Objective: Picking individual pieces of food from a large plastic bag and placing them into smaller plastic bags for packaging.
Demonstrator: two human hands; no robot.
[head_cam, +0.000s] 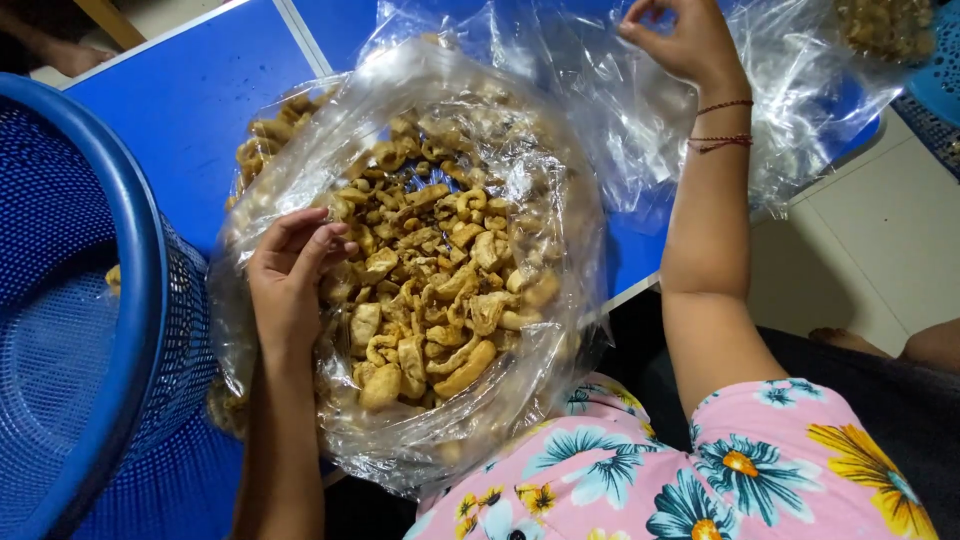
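fingers of our left hand (288, 272) curl loosely at the left rim of the big clear bag (560, 330), thumb and fingertips close together over the plastic edge; we cannot tell whether they pinch it. our right hand (682, 40) is up at the far side, fingers bent and slightly apart, touching a crumpled sheet of clear plastic (620, 110).

room is tight for us on the left: a blue mesh basket (110, 300) presses against the bag's side. the blue table (190, 100) ends just right of the bag, its edge running toward the pale floor (880, 240), and the bag's near side hangs over that edge toward our lap. bare tabletop shows only at the far left.

the fried golden snacks (430, 280) fill the open bag, lying just right of our left fingers and well below our right hand. another bagged heap of snacks (885, 25) sits at the far right corner.
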